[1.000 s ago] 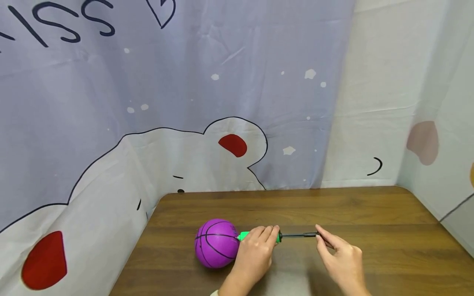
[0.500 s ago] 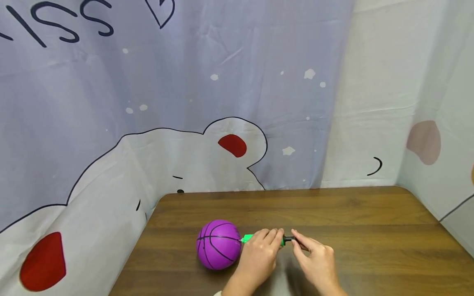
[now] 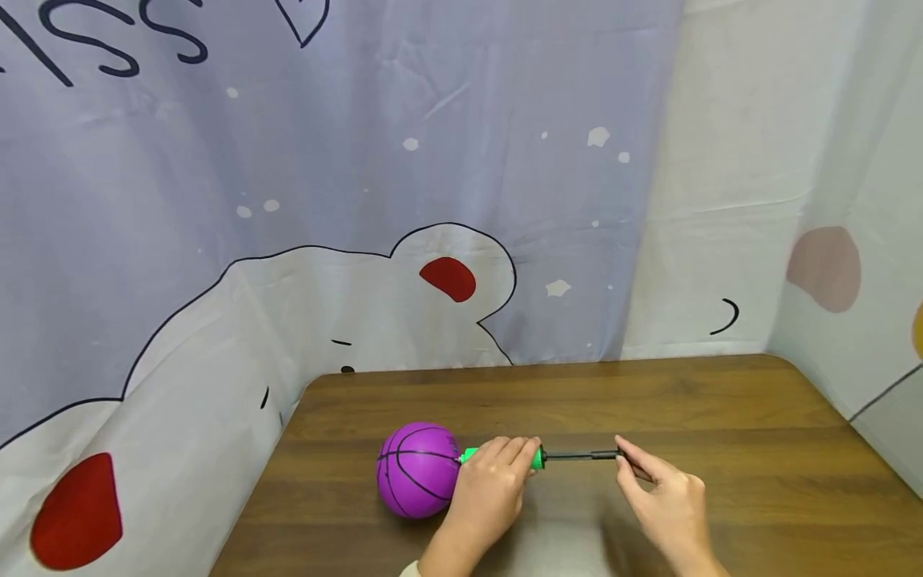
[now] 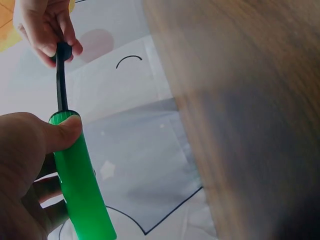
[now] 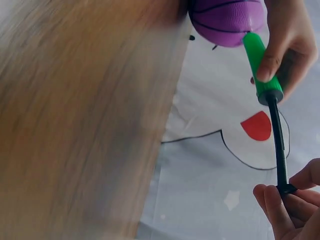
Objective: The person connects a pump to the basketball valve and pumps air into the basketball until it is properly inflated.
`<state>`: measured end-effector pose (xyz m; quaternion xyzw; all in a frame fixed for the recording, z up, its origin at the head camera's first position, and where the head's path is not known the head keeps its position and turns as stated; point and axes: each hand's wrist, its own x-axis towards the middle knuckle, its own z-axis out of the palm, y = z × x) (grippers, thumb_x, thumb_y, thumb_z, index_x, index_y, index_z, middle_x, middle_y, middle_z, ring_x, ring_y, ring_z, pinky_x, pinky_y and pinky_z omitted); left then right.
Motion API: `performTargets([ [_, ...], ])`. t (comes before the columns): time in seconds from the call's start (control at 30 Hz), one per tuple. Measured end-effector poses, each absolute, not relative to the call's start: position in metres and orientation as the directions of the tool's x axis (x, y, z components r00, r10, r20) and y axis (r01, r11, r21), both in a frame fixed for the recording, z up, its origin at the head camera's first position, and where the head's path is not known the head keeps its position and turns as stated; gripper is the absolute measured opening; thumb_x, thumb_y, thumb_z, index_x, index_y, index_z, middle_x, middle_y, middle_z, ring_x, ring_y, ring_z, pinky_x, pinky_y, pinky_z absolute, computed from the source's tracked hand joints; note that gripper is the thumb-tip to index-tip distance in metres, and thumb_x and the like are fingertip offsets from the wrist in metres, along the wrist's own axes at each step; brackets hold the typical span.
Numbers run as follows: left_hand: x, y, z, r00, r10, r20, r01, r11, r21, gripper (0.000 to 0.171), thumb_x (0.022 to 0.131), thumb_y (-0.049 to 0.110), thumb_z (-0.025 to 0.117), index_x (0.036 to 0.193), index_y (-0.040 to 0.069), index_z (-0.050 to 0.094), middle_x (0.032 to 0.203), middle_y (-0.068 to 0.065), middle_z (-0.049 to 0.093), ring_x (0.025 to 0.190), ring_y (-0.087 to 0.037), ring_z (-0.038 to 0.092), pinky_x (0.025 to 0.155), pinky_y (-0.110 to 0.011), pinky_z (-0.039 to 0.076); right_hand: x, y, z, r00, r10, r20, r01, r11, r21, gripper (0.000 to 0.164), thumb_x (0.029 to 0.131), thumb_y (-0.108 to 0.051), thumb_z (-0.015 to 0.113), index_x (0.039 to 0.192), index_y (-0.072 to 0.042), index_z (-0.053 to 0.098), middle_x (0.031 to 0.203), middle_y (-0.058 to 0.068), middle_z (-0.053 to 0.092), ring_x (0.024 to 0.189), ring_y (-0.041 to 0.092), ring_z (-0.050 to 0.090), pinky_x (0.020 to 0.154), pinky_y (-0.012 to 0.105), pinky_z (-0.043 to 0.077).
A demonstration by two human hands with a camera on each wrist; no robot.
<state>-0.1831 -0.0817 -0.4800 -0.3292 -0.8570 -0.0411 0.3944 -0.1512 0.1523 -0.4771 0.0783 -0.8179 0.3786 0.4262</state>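
A purple basketball with black lines sits on the wooden table, left of both hands. My left hand grips the green barrel of a hand pump, its fingers curled round it and the thumb along its side. The pump's nozzle end meets the right side of the ball, as the right wrist view also shows. Out of the barrel's other end runs a long black rod. At the rod's end, my right hand pinches the small black handle between thumb and fingers. The pump lies about level, pointing left.
The brown wooden table runs back to a curtain printed with white bear shapes, red patches and black lettering. Another pale curtain panel hangs along the right side.
My right hand pushed the rod in toward my left hand, then drew it back out to the right. The left hand and ball shifted slightly right, then back.
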Motion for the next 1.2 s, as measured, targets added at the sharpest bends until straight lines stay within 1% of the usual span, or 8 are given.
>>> performTargets([
  [0.17,-0.184,-0.083,-0.478,-0.482,0.519,0.706,0.597,0.784,-0.169,0.042,0.079,0.025,0.085,0.117,0.013,0.072,0.107,0.002,0.074,0.095,-0.014,0.069,0.092,-0.026,0.056,-0.150,0.160,-0.474,-0.639,0.213,0.739,-0.423,0.706,-0.569,0.030,0.074,0.006,0.076,0.100,-0.007,0.081,0.082,0.010,0.077,0.078,-0.021,0.056,0.032,0.011,0.022],
  [0.33,-0.185,-0.084,-0.477,-0.468,0.514,0.719,0.601,0.782,-0.168,0.042,0.077,0.023,0.086,0.116,0.011,0.073,0.107,0.001,0.075,0.094,-0.014,0.069,0.091,-0.027,0.057,-0.151,0.158,-0.474,-0.611,0.209,0.763,-0.436,0.716,-0.545,0.030,0.073,0.005,0.077,0.099,-0.008,0.082,0.083,0.009,0.077,0.078,-0.020,0.058,0.037,0.012,0.031],
  [0.5,-0.184,-0.082,-0.477,-0.438,0.509,0.741,0.590,0.785,-0.190,0.039,0.078,0.022,0.084,0.114,0.010,0.074,0.105,0.000,0.076,0.092,-0.016,0.069,0.090,-0.028,0.058,-0.154,0.146,-0.477,-0.542,0.144,0.828,-0.500,0.736,-0.456,0.032,0.070,0.005,0.077,0.099,-0.008,0.082,0.081,0.006,0.078,0.070,-0.002,0.070,0.046,0.013,0.044],
  [0.6,-0.181,-0.078,-0.478,-0.422,0.529,0.737,0.588,0.778,-0.222,0.035,0.081,0.023,0.081,0.113,0.010,0.075,0.104,0.000,0.076,0.091,-0.016,0.069,0.089,-0.028,0.058,-0.153,0.136,-0.480,-0.524,0.114,0.844,-0.510,0.752,-0.417,0.034,0.068,0.005,0.078,0.099,-0.008,0.082,0.078,0.003,0.077,0.064,0.007,0.072,0.052,0.017,0.052],
  [0.7,-0.179,-0.073,-0.479,-0.411,0.548,0.729,0.587,0.771,-0.249,0.032,0.083,0.023,0.079,0.112,0.010,0.075,0.103,0.000,0.076,0.089,-0.015,0.069,0.087,-0.027,0.058,-0.152,0.124,-0.483,-0.528,0.089,0.844,-0.510,0.762,-0.400,0.034,0.067,0.005,0.078,0.099,-0.007,0.081,0.078,0.002,0.077,0.061,0.010,0.072,0.057,0.020,0.056],
  [0.87,-0.176,-0.068,-0.482,-0.410,0.555,0.724,0.595,0.764,-0.248,0.030,0.083,0.022,0.080,0.110,0.010,0.076,0.103,0.002,0.077,0.089,-0.013,0.069,0.085,-0.027,0.059,-0.151,0.108,-0.487,-0.551,0.037,0.834,-0.553,0.732,-0.398,0.034,0.067,0.008,0.081,0.099,-0.002,0.080,0.080,0.006,0.077,0.061,0.008,0.071,0.059,0.015,0.057],
  [1.1,-0.176,-0.068,-0.482,-0.419,0.529,0.738,0.621,0.760,-0.193,0.038,0.078,0.021,0.085,0.114,0.012,0.075,0.107,0.004,0.076,0.090,-0.010,0.069,0.085,-0.024,0.058,-0.159,0.112,-0.492,-0.474,0.014,0.880,-0.637,0.685,-0.354,0.037,0.063,0.010,0.080,0.098,-0.001,0.080,0.083,0.006,0.078,0.062,0.009,0.071,0.062,0.012,0.056],
  [1.2,-0.178,-0.071,-0.483,-0.418,0.527,0.740,0.621,0.760,-0.190,0.040,0.077,0.023,0.085,0.114,0.013,0.075,0.108,0.004,0.076,0.090,-0.010,0.068,0.086,-0.024,0.058,-0.158,0.121,-0.491,-0.481,0.027,0.876,-0.611,0.706,-0.357,0.038,0.063,0.008,0.080,0.098,-0.003,0.080,0.082,0.004,0.078,0.062,0.008,0.071,0.062,0.012,0.055],
])
